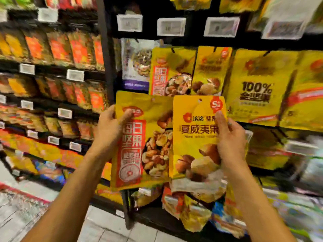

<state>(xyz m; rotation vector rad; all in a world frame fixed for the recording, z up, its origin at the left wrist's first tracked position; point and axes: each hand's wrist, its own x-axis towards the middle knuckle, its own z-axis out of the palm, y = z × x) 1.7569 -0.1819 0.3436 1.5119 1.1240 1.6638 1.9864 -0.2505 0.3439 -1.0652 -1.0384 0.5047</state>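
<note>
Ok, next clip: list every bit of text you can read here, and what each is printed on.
"每日坚果": red panel of the mixed-nut bag held in the left hand.
"洽洽 坚果" (last character partly covered) and "夏威夷果": macadamia bag held in the right hand.
"100%" and "全坚果": yellow shelf bag.
Price tags, both bags' small print and the other shelf packs: too blurred to read.

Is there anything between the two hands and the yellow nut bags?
Nothing visible. The left hand grips the mixed-nut bag, the right hand the macadamia bag, which overlaps the other's edge.
</note>
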